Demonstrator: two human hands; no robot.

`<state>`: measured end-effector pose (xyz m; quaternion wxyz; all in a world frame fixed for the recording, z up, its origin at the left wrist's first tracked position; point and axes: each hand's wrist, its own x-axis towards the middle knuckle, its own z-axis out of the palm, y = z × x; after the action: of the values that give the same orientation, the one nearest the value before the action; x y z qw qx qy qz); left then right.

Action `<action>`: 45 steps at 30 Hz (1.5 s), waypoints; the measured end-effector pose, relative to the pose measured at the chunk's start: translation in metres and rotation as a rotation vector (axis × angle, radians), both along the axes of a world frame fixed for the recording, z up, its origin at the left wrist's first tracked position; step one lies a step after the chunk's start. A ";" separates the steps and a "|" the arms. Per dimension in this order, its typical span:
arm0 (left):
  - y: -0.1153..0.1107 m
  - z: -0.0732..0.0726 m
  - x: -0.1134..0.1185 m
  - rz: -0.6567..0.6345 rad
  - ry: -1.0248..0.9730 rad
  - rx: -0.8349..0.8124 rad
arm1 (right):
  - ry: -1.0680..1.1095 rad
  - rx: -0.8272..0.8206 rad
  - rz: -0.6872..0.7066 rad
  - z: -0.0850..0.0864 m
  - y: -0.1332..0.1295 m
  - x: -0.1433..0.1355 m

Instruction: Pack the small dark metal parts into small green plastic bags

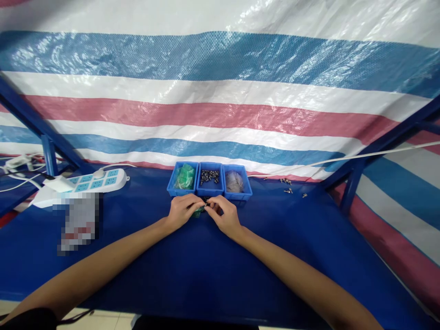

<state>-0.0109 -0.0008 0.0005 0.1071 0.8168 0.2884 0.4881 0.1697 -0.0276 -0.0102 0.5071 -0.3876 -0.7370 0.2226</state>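
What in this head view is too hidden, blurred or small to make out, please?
- Small green piece: mostly covered by the left hand and right hand, head view.
- Right bin: contents too small.
- Pixelated patch: blurred out.
- Loose parts: too small.

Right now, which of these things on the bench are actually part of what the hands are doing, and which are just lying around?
In use:
left hand and right hand, pinching a small green part
bin of green parts
bin of small dark pieces
bin of greyish pieces

Lying about:
power strip
white cables
loose small pieces
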 end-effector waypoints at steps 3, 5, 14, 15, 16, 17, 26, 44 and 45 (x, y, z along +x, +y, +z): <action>0.000 0.000 0.000 0.004 0.008 -0.010 | 0.002 0.016 0.010 0.000 -0.001 0.000; 0.001 -0.001 0.000 0.001 0.008 -0.011 | 0.001 0.016 0.017 0.000 -0.001 0.000; -0.001 0.003 0.000 0.037 0.039 -0.004 | 0.049 -0.032 0.017 0.002 -0.001 0.000; -0.001 0.003 0.000 0.058 0.036 -0.002 | 0.066 -0.045 0.010 0.002 0.000 0.000; -0.001 0.004 0.001 0.073 0.033 -0.001 | 0.079 -0.059 0.004 0.002 0.000 0.000; -0.001 0.004 0.001 0.079 0.031 0.002 | 0.091 -0.071 -0.003 0.002 0.001 0.000; 0.003 -0.005 0.001 0.006 0.013 0.030 | 0.088 -0.099 -0.006 0.000 0.002 0.001; 0.003 -0.002 0.001 -0.003 0.022 0.016 | 0.092 -0.062 0.004 -0.001 0.002 0.000; 0.003 -0.003 0.001 0.001 0.024 0.017 | 0.087 -0.052 0.005 -0.002 0.002 0.000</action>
<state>-0.0099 0.0025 -0.0025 0.0965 0.8233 0.2858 0.4808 0.1700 -0.0256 -0.0123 0.5278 -0.3889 -0.7091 0.2594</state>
